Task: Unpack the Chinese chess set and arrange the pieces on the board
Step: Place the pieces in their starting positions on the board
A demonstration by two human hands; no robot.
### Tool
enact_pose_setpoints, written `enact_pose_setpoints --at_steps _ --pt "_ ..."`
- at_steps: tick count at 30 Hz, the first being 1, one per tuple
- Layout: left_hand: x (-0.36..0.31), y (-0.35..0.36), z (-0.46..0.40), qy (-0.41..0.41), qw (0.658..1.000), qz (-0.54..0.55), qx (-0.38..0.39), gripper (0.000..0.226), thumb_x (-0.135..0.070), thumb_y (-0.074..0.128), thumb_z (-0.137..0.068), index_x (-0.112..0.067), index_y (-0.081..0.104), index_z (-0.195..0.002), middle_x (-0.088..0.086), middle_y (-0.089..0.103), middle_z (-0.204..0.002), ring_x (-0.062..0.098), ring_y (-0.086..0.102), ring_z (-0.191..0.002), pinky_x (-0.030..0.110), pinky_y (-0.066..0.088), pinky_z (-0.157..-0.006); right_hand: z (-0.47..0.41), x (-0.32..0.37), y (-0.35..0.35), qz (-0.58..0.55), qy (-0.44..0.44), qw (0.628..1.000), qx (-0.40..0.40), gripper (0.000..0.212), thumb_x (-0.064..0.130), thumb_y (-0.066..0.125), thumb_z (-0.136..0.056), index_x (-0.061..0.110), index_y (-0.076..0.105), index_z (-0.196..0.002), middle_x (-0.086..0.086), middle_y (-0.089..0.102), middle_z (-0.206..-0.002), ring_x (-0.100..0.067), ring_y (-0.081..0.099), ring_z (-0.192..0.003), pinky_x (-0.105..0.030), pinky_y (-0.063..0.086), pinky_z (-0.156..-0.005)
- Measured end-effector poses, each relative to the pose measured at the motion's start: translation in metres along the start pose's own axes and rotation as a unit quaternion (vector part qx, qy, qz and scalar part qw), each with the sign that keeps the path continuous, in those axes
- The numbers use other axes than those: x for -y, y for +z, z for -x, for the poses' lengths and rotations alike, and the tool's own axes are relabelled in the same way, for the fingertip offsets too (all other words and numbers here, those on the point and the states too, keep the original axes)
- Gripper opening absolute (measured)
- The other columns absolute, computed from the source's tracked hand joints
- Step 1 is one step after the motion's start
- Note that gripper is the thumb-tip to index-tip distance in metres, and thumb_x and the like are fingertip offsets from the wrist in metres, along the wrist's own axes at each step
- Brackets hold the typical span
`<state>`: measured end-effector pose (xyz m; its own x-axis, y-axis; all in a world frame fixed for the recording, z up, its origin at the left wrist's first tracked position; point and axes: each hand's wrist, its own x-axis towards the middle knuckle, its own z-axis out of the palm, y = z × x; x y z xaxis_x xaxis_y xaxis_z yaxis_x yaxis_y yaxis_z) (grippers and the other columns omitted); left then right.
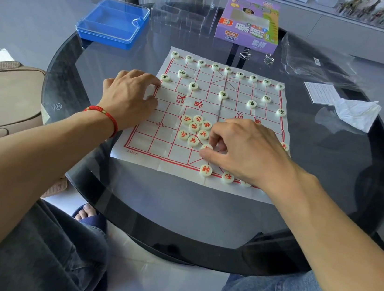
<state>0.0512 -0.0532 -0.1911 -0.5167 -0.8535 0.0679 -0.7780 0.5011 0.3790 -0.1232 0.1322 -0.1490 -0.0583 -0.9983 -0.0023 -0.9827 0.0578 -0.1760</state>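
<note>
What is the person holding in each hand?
The right hand pinches a red-lettered chess piece by its rim, between thumb and fingers. The left hand holds nothing; it rests on the paper board's left edge.

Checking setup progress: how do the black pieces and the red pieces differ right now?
Black pieces sit spread out on grid points along the far side of the board; most red pieces are bunched in a loose pile near the middle.
Black ones look arranged; only a few red ones stand on the near edge line.
No hand is on the black ones; the right hand pinches a red one, while the left hand rests on the board's left edge.
Both sets are pale round discs.
</note>
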Motion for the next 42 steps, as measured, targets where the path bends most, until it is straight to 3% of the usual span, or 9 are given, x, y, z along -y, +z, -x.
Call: enact_pose_setpoints --at_steps 4,7,9,13,22,24,28,37,42 --pt "-0.008 -0.015 0.006 -0.003 0.998 0.046 -0.036 0.039 -0.023 0.057 -0.100 -0.024 0.055 -0.139 0.009 0.048 -0.146 0.033 0.047 -0.131 0.048 0.044 -0.105 0.002 -0.001 -0.004 -0.009 -0.013 0.999 -0.042 0.022 0.045 0.066 -0.092 0.024 0.068 -0.097 0.011 0.065 -0.091 -0.013 0.062 -0.085 -0.030 0.047 -0.072" --pt "-0.022 -0.037 0.024 0.101 0.988 0.081 -0.088 0.025 -0.023 0.065 -0.096 -0.018 0.069 -0.121 0.004 0.067 -0.120 0.012 0.063 -0.103 0.018 0.051 -0.087 0.004 0.005 -0.005 -0.078 -0.051 0.990 -0.109 0.019 0.039 0.070 -0.091 0.023 0.071 -0.101 0.015 0.063 -0.089 -0.002 0.054 -0.073 -0.034 0.054 -0.070" --pt "-0.034 -0.049 0.045 0.128 0.978 0.162 -0.023 0.018 -0.025 0.065 -0.096 -0.019 0.074 -0.109 -0.006 0.073 -0.103 0.003 0.068 -0.085 0.007 0.052 -0.073 0.004 0.013 -0.005 -0.101 -0.083 0.981 -0.144 0.019 0.034 0.071 -0.090 0.022 0.072 -0.104 0.016 0.063 -0.089 -0.004 0.052 -0.070 -0.037 0.055 -0.068" --pt "-0.038 -0.057 0.074 0.056 0.936 0.316 0.148 0.017 -0.023 0.063 -0.097 -0.018 0.076 -0.106 -0.003 0.077 -0.094 0.014 0.072 -0.086 0.022 0.058 -0.070 0.005 0.022 -0.003 -0.099 -0.120 0.974 -0.164 0.021 0.027 0.073 -0.090 0.019 0.074 -0.109 0.009 0.069 -0.097 -0.007 0.054 -0.074 -0.039 0.057 -0.065" --pt "-0.022 -0.056 0.082 0.016 0.875 0.424 0.233 0.024 -0.017 0.074 -0.085 -0.009 0.076 -0.107 0.011 0.077 -0.097 0.025 0.073 -0.088 0.027 0.060 -0.078 0.001 0.037 0.005 -0.098 -0.169 0.969 -0.153 0.021 0.027 0.074 -0.090 0.019 0.076 -0.109 0.009 0.068 -0.096 -0.004 0.050 -0.074 -0.036 0.058 -0.063" --pt "-0.018 -0.059 0.082 -0.020 0.883 0.414 0.221 0.020 -0.016 0.075 -0.085 -0.011 0.076 -0.105 0.006 0.078 -0.096 0.025 0.075 -0.088 0.028 0.062 -0.078 -0.001 0.036 0.005 -0.098 -0.169 0.969 -0.153 0.027 0.032 0.070 -0.093 0.018 0.074 -0.115 0.006 0.071 -0.101 -0.002 0.050 -0.075 -0.037 0.059 -0.066" --pt "0.003 -0.060 0.081 -0.028 0.965 0.223 0.137 0.010 -0.024 0.078 -0.085 -0.033 0.077 -0.084 -0.026 0.070 -0.089 0.010 0.072 -0.076 0.026 0.060 -0.076 -0.003 0.018 0.000 -0.116 -0.116 0.972 -0.169 0.029 0.036 0.063 -0.096 0.020 0.072 -0.118 0.010 0.070 -0.101 -0.007 0.062 -0.073 -0.040 0.060 -0.073" --pt "0.022 -0.044 0.092 -0.071 0.970 0.209 0.099 0.004 -0.031 0.079 -0.084 -0.028 0.080 -0.086 -0.026 0.067 -0.086 0.006 0.071 -0.075 0.009 0.056 -0.062 -0.004 -0.001 0.004 -0.106 -0.069 0.979 -0.160 0.014 0.024 0.068 -0.095 0.021 0.077 -0.106 0.011 0.072 -0.095 -0.003 0.061 -0.074 -0.028 0.057 -0.073" --pt "0.021 -0.040 0.098 -0.042 0.983 0.169 0.066 0.010 -0.032 0.075 -0.088 -0.023 0.077 -0.088 -0.030 0.062 -0.097 0.006 0.067 -0.070 0.004 0.050 -0.055 -0.010 0.004 0.018 -0.100 -0.079 0.981 -0.143 0.017 0.027 0.069 -0.095 0.019 0.076 -0.108 0.008 0.070 -0.096 -0.007 0.058 -0.079 -0.036 0.058 -0.074"
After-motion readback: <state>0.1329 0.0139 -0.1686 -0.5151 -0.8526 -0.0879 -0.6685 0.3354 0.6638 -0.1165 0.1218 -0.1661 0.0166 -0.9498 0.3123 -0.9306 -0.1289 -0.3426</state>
